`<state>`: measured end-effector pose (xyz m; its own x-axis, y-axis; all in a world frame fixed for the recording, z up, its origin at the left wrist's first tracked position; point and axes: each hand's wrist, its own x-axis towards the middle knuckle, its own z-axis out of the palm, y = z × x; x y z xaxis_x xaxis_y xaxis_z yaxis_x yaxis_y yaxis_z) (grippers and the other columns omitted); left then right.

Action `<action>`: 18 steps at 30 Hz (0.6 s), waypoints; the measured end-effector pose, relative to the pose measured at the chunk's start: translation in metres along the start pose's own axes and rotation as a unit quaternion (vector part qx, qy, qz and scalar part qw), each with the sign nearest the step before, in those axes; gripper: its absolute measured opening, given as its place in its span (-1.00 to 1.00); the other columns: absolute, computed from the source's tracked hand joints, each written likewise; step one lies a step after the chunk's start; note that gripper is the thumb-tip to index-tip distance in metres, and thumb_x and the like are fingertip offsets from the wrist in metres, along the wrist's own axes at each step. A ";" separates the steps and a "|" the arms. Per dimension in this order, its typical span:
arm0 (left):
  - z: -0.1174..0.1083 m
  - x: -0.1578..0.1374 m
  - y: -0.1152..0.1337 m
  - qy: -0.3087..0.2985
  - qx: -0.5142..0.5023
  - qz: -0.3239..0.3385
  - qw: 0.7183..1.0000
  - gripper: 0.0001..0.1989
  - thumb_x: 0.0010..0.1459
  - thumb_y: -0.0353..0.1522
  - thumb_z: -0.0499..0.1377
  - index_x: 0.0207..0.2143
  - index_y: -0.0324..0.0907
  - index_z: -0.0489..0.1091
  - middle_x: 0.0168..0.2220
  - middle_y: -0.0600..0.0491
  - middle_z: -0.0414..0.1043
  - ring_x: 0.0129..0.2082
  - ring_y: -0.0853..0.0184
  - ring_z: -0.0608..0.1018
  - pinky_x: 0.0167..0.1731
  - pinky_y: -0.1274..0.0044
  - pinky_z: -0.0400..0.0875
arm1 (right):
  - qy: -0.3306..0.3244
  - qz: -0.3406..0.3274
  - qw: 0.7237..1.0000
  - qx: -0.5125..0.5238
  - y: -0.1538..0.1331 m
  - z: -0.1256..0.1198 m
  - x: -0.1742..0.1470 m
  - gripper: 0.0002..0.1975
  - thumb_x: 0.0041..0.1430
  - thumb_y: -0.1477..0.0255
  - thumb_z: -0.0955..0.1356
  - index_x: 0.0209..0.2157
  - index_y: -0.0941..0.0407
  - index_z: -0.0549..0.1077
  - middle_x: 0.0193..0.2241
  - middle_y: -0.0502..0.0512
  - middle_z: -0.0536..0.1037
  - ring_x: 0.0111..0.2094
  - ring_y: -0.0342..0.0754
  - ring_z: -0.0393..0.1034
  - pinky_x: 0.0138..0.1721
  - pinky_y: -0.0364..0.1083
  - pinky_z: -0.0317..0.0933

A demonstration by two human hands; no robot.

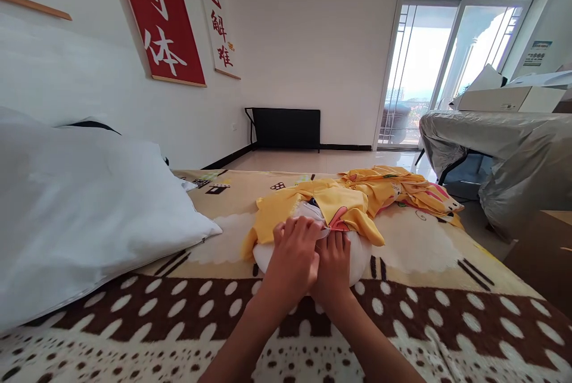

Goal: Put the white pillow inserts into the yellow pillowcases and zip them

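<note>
In front of me a white pillow (360, 258) lies on the blanket, its far part covered by a yellow printed pillowcase (279, 207). My left hand (294, 252) has its fingers curled, pinching the pillowcase's edge where a bit of whitish fabric shows. Close against it, my right hand (333, 264) presses bent fingers into the pillow, just at the pillowcase's opening. The fingertips of the right hand are partly hidden by the cloth's edge. More yellow cloth (393, 186) lies bunched beyond, to the right.
A large white pillow (89, 192) rests on the left. The patterned blanket (429, 252) spreads beneath everything. At the right stand a plastic-covered table (491, 127) with boxes on it, and a cardboard box (543, 252). A black folded panel (286, 128) leans on the far wall.
</note>
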<state>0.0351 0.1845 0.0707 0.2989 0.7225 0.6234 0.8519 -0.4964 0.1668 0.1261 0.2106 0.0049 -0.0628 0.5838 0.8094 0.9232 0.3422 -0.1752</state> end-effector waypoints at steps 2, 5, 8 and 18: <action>0.000 0.002 -0.014 0.039 0.072 -0.008 0.997 -0.42 -0.08 -0.60 -0.01 0.05 -0.18 0.26 0.00 -0.15 0.29 0.02 0.05 0.32 0.02 0.14 0.19 | 0.001 0.005 1.000 0.020 -0.005 -0.003 -0.001 -0.71 0.11 0.43 0.23 -0.18 0.27 0.43 -0.24 0.33 0.44 -0.15 0.18 0.22 -0.10 0.16 0.12; 0.007 0.005 -0.036 0.055 0.086 -0.044 0.994 -0.39 -0.02 -0.56 -0.01 0.15 -0.18 0.13 0.07 -0.18 0.26 0.06 0.06 0.33 0.01 0.19 0.22 | -0.001 0.015 1.000 0.023 -0.008 -0.006 -0.001 -0.63 0.15 0.33 0.22 -0.15 0.32 0.41 -0.23 0.39 0.43 -0.13 0.23 0.21 -0.12 0.18 0.13; 0.020 0.009 -0.053 0.077 0.021 -0.074 0.994 -0.56 0.11 -0.49 -0.07 0.08 -0.26 0.20 -0.06 -0.16 0.39 -0.06 0.16 0.43 -0.08 0.34 0.33 | 0.000 0.021 1.000 0.023 -0.008 -0.005 0.000 -0.61 0.18 0.30 0.21 -0.12 0.32 0.39 -0.22 0.38 0.43 -0.13 0.21 0.22 -0.11 0.18 0.14; 0.031 0.009 -0.052 0.223 -0.232 -0.178 0.930 -0.90 0.18 -0.37 -0.01 -0.34 -0.15 0.28 -0.35 0.06 0.39 -0.31 0.32 0.45 -0.23 0.50 0.34 | 0.004 -0.044 0.997 0.063 -0.010 0.002 -0.006 -0.62 0.20 0.38 0.22 0.01 0.23 0.35 -0.06 0.34 0.39 0.02 0.15 0.20 0.07 0.13 0.08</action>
<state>0.0070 0.2316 0.0442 -0.2632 0.6611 0.7026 0.5548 -0.4921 0.6708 0.1166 0.2056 0.0006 -0.1383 0.5424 0.8287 0.8595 0.4815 -0.1717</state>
